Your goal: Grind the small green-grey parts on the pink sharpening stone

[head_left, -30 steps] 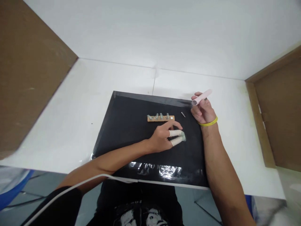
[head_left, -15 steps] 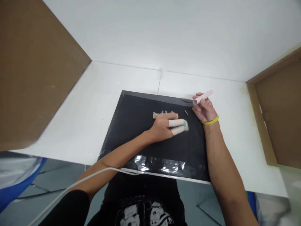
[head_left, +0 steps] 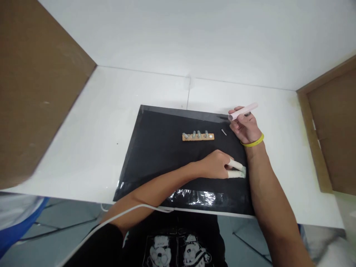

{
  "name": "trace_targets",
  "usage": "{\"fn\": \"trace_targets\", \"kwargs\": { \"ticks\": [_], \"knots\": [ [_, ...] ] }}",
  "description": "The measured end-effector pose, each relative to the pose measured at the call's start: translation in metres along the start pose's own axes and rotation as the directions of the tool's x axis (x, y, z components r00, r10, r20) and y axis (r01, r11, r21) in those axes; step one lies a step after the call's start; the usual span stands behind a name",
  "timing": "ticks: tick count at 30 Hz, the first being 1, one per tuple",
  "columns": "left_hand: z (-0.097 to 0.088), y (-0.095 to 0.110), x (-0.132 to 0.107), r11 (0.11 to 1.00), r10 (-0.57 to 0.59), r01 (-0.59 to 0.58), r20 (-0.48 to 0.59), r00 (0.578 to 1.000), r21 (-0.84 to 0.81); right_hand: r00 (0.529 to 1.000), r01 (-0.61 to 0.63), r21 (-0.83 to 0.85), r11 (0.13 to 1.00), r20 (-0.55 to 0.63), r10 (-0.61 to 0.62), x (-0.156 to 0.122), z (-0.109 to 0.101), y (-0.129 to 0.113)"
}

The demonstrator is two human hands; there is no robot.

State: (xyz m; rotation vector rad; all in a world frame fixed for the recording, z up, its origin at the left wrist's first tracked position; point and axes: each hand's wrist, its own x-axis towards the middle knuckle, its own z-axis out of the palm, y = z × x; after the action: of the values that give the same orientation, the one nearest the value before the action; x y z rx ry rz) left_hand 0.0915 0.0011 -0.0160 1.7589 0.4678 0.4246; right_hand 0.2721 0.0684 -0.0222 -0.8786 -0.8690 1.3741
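Observation:
My left hand [head_left: 219, 165] is over the right part of the black mat, close to my right forearm. Two of its fingers wear white finger cots and pinch a small greenish, see-through piece [head_left: 244, 171]. My right hand [head_left: 246, 126] is raised at the mat's far right corner, its fingers closed round a pale pink tube [head_left: 244, 111] with a dark end. A thin tan strip [head_left: 198, 137] lies on the mat behind my left hand. Several small grey cylinders [head_left: 199, 134] stand or lean in it, and a white round spot shows at its right end.
A small silvery pin-like piece [head_left: 224, 132] lies between the strip and my right hand. The black mat [head_left: 161, 148] rests on a white table [head_left: 111, 104], with brown panels [head_left: 47, 74] at the sides. A white cable [head_left: 125, 210] crosses my left forearm.
My left hand has moved right and nearer to me with the greenish piece, uncovering the strip. My right hand keeps hold of the pink tube in nearly the same place.

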Motion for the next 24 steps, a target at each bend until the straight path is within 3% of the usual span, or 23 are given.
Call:
{"fn": "trace_targets", "kwargs": {
  "ticks": [6, 9, 14, 24],
  "knots": [
    [0.002, 0.001, 0.0, 0.999, 0.026, -0.026, -0.025, 0.999, 0.03, 1.0, -0.017, 0.0, 1.0, -0.005, 0.017, 0.0, 0.003, -0.002],
    [0.005, -0.002, 0.001, 0.997, 0.064, -0.058, -0.136, 0.989, 0.048, 1.0, -0.02, -0.009, 1.0, -0.003, 0.02, -0.001, 0.004, -0.003],
    [0.007, -0.006, 0.004, 0.989, 0.112, -0.056, -0.443, 0.889, 0.139, 1.0, -0.018, -0.023, 1.0, -0.004, 0.018, -0.001, 0.005, -0.002],
    [0.008, -0.011, 0.004, 0.977, 0.167, -0.056, -0.568, 0.806, 0.208, 0.999, -0.012, -0.041, 0.999, 0.03, 0.013, 0.0, 0.003, -0.001]
  ]
}}
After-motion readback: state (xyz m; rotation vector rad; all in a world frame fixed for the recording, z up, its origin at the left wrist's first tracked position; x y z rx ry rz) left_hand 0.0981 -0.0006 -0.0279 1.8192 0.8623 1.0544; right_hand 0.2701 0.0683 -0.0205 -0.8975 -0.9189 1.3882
